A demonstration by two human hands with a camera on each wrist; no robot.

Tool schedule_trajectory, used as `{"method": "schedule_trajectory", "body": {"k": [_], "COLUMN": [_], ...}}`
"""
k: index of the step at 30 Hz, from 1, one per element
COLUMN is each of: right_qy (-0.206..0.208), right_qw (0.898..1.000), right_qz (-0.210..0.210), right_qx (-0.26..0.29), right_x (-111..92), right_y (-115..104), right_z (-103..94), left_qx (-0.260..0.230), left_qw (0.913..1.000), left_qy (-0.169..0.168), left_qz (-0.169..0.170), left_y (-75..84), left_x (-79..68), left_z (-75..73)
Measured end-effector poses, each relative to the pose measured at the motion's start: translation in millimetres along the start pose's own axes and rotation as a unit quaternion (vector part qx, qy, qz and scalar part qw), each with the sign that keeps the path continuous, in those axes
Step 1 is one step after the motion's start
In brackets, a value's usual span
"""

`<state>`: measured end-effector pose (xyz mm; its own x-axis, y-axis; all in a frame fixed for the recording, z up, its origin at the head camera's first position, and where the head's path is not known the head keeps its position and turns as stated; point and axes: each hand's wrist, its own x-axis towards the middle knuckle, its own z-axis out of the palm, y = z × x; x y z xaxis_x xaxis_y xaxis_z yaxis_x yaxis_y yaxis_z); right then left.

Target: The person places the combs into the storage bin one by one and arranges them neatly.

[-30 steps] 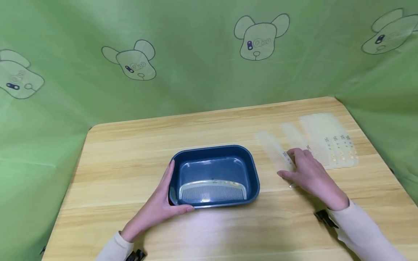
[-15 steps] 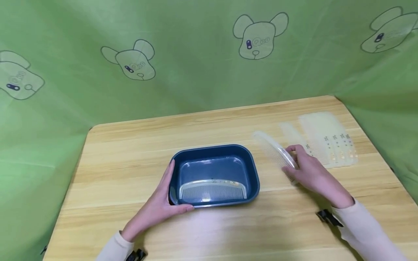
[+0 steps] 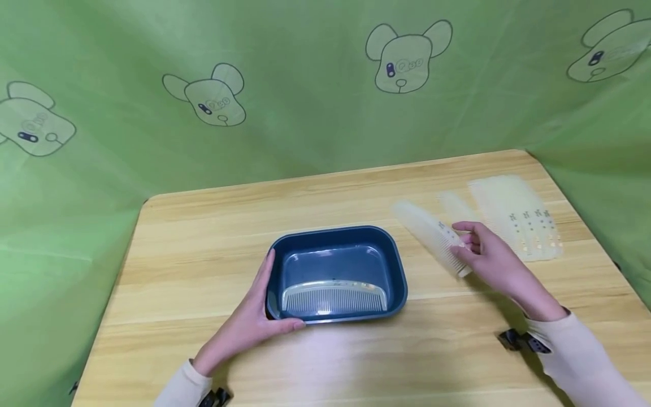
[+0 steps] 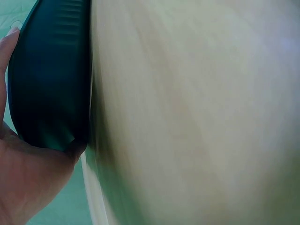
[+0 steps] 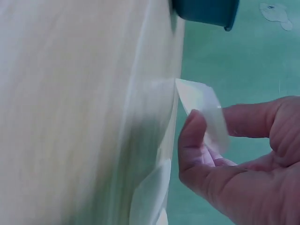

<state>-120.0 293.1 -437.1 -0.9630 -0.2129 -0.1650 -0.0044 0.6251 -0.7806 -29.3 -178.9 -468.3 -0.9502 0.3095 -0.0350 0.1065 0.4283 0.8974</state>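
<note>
A dark blue plastic basin (image 3: 330, 237) stands mid-table, with one translucent comb (image 3: 333, 286) lying along its near side, teeth toward me. My left hand (image 3: 249, 316) grips the basin's left end, thumb along the near wall and fingers at the left side. In the left wrist view the palm meets the basin's outer wall (image 4: 51, 79). To the right of the basin, my right hand (image 3: 490, 254) pinches a pale translucent comb (image 3: 427, 229) near its lower end. The right wrist view shows that comb (image 5: 213, 112) end-on between thumb and fingers, tilted.
Behind the right hand lies a single pale comb (image 3: 455, 204). Farther right, several overlapping combs (image 3: 508, 206) with printed marks are fanned out on the wooden table (image 3: 203, 237). Green cloth (image 3: 305, 113) with bear drawings hangs around the table's back and sides.
My right hand has taken hold of the leftmost loose comb, tipped it up on edge, then turned its face upward again, shifting slightly right. The left hand keeps its grip on the basin.
</note>
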Motion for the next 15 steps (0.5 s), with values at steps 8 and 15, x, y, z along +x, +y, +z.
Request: {"method": "schedule_trajectory", "body": {"k": [8, 15], "right_qy": [0.024, 0.046], "right_qw": [0.998, 0.995], "right_qz": [-0.015, -0.013], "right_qx": [0.062, 0.085], "right_x": [1.2, -0.2], "right_y": [-0.3, -6.4], "right_z": [0.8, -1.9], "left_qx": [0.003, 0.002], "left_qw": [1.0, 1.0], "left_qy": [0.001, 0.0], "left_qz": [0.005, 0.002], "left_y": [0.8, 1.4], "left_x": [0.0, -0.5], "left_z": [-0.6, -0.5]}}
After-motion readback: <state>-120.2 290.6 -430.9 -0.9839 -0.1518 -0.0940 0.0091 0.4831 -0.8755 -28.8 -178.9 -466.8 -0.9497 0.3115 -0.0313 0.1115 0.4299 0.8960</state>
